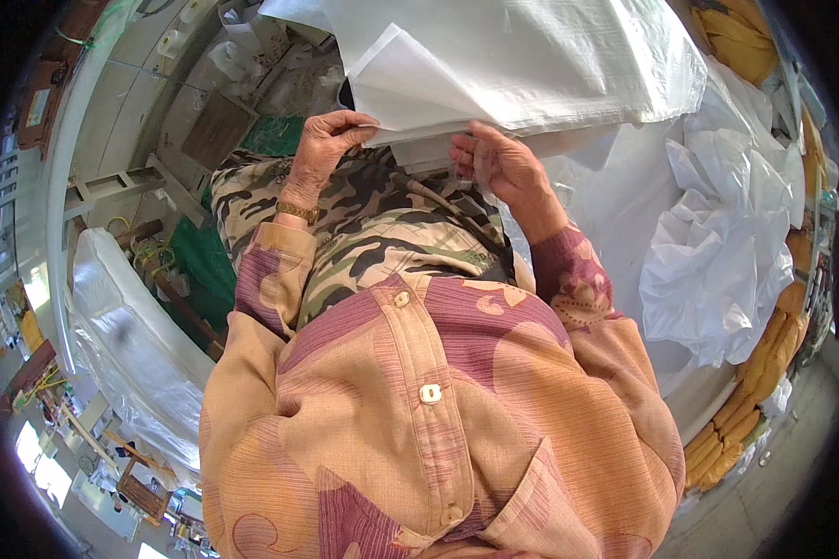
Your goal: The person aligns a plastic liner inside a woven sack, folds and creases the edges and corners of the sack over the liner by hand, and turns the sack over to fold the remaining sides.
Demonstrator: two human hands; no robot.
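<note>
A layered stack of thin white plastic sheets (550,65) lies across the far side of my lap, with one corner flap (396,79) turned up at its left. My left hand (324,154) is closed, pinching the near left edge of the sheets between thumb and fingertips. At the near edge, to the right, my right hand (508,166) has its fingers curled around a wisp of clear plastic film (481,166). Its topmost finger meets the sheets' edge. What lies inside the right palm is partly hidden.
Crumpled white plastic (708,252) is heaped on the right. Yellow-brown bundles (750,401) line the far right rim. To my left lie a plastic-wrapped white roll or pad (126,317), a green cloth (205,265) and a pale metal frame (112,189).
</note>
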